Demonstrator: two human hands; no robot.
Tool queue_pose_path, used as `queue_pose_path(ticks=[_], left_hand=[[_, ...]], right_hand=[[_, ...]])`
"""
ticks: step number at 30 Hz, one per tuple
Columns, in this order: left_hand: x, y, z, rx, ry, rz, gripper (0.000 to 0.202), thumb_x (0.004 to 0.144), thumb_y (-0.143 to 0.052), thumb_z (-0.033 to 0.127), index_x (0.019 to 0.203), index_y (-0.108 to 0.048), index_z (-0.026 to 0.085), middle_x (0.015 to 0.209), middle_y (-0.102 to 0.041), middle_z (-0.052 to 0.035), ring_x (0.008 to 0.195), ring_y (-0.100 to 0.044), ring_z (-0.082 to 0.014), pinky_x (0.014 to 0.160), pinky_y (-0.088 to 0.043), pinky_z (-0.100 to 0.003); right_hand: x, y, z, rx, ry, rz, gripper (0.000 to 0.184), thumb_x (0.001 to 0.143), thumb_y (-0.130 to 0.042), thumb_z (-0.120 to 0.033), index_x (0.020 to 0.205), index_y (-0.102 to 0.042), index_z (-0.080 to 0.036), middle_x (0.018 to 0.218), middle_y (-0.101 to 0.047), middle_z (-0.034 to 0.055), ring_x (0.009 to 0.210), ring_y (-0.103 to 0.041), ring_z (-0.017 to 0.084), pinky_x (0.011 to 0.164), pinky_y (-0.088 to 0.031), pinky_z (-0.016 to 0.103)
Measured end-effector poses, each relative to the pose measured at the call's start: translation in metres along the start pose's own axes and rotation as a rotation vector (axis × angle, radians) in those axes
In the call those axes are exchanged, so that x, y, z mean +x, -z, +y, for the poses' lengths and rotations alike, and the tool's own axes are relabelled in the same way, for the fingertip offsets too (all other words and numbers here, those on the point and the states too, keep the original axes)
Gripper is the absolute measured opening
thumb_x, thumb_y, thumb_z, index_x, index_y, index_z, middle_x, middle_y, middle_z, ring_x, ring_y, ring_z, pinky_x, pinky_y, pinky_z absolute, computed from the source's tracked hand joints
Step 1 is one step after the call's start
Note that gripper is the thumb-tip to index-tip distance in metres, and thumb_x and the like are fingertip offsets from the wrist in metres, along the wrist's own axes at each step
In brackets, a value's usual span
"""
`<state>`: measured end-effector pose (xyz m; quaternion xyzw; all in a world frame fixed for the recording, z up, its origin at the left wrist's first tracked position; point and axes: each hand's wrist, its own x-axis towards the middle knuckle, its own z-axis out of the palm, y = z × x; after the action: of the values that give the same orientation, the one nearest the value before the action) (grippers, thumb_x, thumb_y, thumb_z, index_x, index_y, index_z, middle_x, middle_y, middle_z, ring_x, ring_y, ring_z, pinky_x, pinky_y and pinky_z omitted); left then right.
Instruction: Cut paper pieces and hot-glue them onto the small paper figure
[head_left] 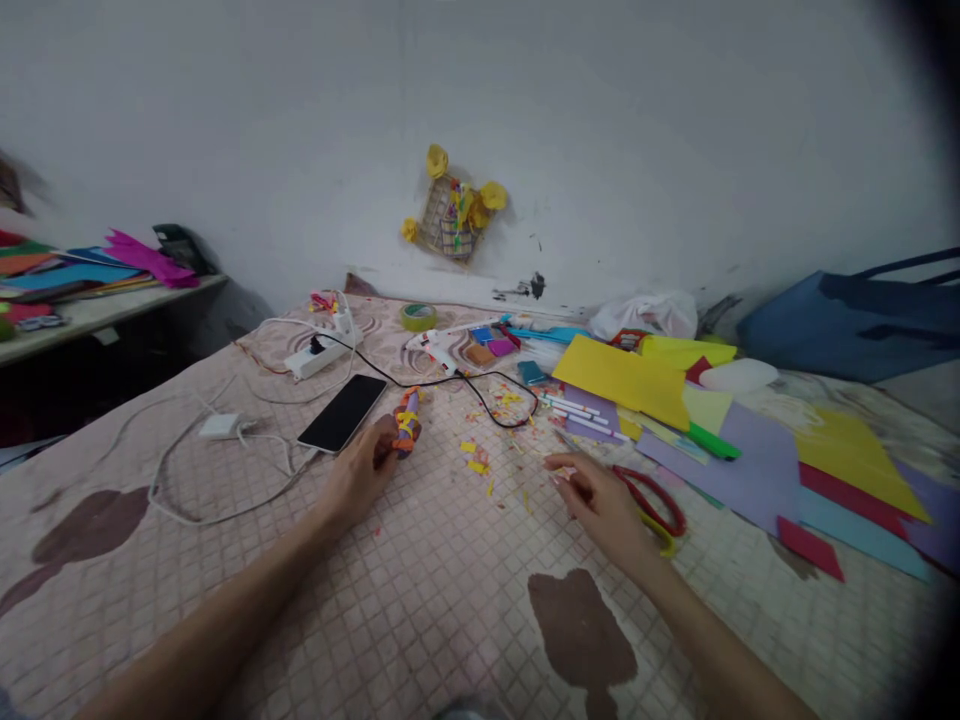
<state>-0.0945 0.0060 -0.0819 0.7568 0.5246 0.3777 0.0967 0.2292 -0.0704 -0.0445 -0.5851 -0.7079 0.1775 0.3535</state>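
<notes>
My left hand (365, 467) is closed around a small paper craft piece (406, 424) in purple, orange and yellow, held just above the table. Part of the craft is hidden by the fingers. To the right, my right hand (592, 497) hangs low over the table with thumb and forefinger curled towards each other. Something tiny and pale seems to sit at those fingertips, too small to name. Scissors (654, 500) with red and yellow handles lie beside and partly behind that hand. Scattered between the hands are yellow and orange paper scraps (478, 462).
A phone (343, 413) with a white cable lies left, near a power strip (319, 355). A glue gun (439, 350), its black cord and a tape roll (418, 317) are behind. Coloured paper sheets (739, 460) and white sticks (577, 410) cover the right. A wall decoration (454, 220) hangs ahead.
</notes>
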Motion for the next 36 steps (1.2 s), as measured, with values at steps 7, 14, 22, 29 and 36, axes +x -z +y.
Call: queue_pose_path(ticks=[7,14,22,29,36], left_hand=[[0.0,0.012,0.003,0.007,0.046,-0.017,0.03,0.069,-0.044,0.006,0.095,-0.043,0.02,0.078,-0.06,-0.0008,0.067,-0.06,-0.0141,0.062,-0.049,-0.028],[0.005,0.024,0.014,0.139,0.022,0.221,0.015,0.076,-0.054,0.021,0.09,-0.049,0.019,0.083,-0.055,-0.0034,0.074,-0.056,-0.0158,0.066,-0.049,-0.03],[0.004,0.025,0.011,0.074,-0.103,0.241,0.006,0.081,-0.052,0.022,0.083,-0.057,0.018,0.079,-0.059,-0.0019,0.069,-0.056,-0.0123,0.065,-0.047,-0.026],[0.001,0.03,0.011,0.097,-0.203,0.296,0.024,0.079,-0.056,0.029,0.058,-0.048,0.019,0.056,-0.051,0.0002,0.059,-0.05,-0.0138,0.059,-0.043,-0.028],[-0.007,0.015,0.042,0.004,-0.323,0.168,0.008,0.082,-0.052,0.025,0.081,-0.059,0.02,0.082,-0.066,-0.0033,0.077,-0.061,-0.0144,0.072,-0.047,-0.028]], right_hand=[[-0.003,0.001,-0.004,-0.125,0.052,0.138,0.018,0.084,-0.048,-0.026,0.067,-0.05,-0.02,0.06,-0.055,-0.0015,0.056,-0.051,0.014,0.055,-0.037,0.025],[-0.003,0.004,-0.014,-0.114,0.13,0.12,0.012,0.084,-0.046,-0.021,0.087,-0.057,-0.02,0.083,-0.063,0.0043,0.067,-0.056,0.017,0.062,-0.042,0.028],[-0.001,0.007,-0.019,-0.119,0.043,0.233,0.02,0.085,-0.048,-0.027,0.066,-0.049,-0.02,0.06,-0.055,-0.0012,0.057,-0.051,0.014,0.054,-0.037,0.025],[-0.002,0.01,-0.006,-0.01,-0.007,0.133,0.014,0.081,-0.049,-0.027,0.091,-0.055,-0.02,0.072,-0.059,-0.0002,0.049,-0.046,0.012,0.049,-0.037,0.025],[-0.01,0.002,-0.003,-0.058,-0.043,0.193,0.028,0.084,-0.046,-0.033,0.059,-0.046,-0.02,0.048,-0.044,-0.0047,0.045,-0.041,0.011,0.044,-0.03,0.023]])
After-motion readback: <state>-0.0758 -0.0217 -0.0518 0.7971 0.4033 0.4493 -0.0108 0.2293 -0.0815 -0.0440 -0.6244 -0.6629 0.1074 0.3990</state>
